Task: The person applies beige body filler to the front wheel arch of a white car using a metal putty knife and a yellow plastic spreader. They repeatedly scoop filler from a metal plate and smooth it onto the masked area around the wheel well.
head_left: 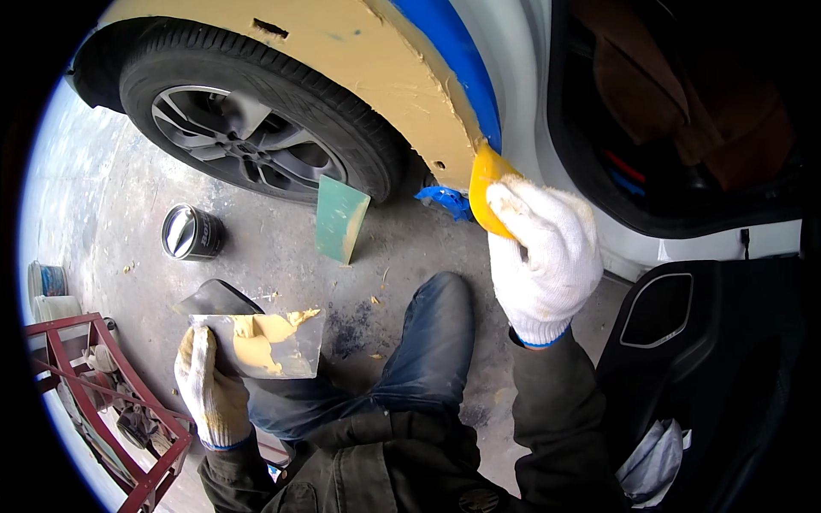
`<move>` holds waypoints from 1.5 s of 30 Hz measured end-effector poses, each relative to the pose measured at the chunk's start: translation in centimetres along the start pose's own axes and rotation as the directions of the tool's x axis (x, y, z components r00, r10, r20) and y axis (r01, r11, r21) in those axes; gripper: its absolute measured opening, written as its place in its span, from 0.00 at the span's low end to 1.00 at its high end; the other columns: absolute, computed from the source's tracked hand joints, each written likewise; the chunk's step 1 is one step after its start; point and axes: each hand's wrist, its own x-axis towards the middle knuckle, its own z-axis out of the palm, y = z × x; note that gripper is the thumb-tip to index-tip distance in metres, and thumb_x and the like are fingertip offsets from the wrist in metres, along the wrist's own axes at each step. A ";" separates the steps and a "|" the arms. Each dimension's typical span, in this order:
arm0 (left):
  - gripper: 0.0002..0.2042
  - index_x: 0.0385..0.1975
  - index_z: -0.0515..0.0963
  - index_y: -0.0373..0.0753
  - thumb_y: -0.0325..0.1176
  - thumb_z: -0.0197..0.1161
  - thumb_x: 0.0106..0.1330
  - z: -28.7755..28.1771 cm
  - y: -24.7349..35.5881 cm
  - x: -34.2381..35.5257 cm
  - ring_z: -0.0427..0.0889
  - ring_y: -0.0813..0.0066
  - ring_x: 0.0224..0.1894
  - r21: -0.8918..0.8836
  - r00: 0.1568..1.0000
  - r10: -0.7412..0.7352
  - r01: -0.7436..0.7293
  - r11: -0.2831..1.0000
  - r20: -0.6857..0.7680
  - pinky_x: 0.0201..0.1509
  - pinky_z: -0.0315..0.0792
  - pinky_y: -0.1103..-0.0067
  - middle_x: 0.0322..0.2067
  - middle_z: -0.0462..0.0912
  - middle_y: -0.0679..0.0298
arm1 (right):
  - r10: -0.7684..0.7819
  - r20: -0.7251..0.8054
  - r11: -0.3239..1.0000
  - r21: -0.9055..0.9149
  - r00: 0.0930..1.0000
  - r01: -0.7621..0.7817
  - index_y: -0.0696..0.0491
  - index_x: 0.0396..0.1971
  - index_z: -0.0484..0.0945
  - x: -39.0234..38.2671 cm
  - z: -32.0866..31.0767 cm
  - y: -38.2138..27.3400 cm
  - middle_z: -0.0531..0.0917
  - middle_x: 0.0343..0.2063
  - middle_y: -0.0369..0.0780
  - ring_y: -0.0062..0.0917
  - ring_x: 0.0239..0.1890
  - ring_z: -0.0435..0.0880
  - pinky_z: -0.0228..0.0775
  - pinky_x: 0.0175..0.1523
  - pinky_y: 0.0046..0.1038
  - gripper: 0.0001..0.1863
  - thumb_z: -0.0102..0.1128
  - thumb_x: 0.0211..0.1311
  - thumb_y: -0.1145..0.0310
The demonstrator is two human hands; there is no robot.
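My right hand [543, 252], in a white knit glove, is closed on a yellow spreader [489, 184]. The spreader's upper edge meets the lower end of the car's beige filler-coated panel [402, 77], beside a blue masked band [445, 51]. My left hand [205, 385], gloved too, grips a clear palette [299, 350] by its left end. Lumps of beige filler [265, 349] lie on the palette.
A black-rimmed wheel [141, 94] stands under the panel. A can [192, 232], a green board [340, 218] and crumpled blue material [445, 202] are below it. A red metal rack [77, 359] is at left, an open car door [667, 359] at right.
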 end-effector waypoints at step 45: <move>0.13 0.46 0.76 0.25 0.32 0.55 0.73 -1.8 -1.4 1.4 0.78 0.81 0.38 0.001 0.998 0.057 -0.057 0.998 0.031 0.45 0.72 0.88 0.37 0.81 0.61 | -0.054 0.104 0.994 -0.088 0.993 0.063 0.48 0.43 0.84 1.4 -1.1 -0.2 0.85 0.41 0.36 0.30 0.42 0.84 0.80 0.47 0.28 0.24 0.77 0.40 0.76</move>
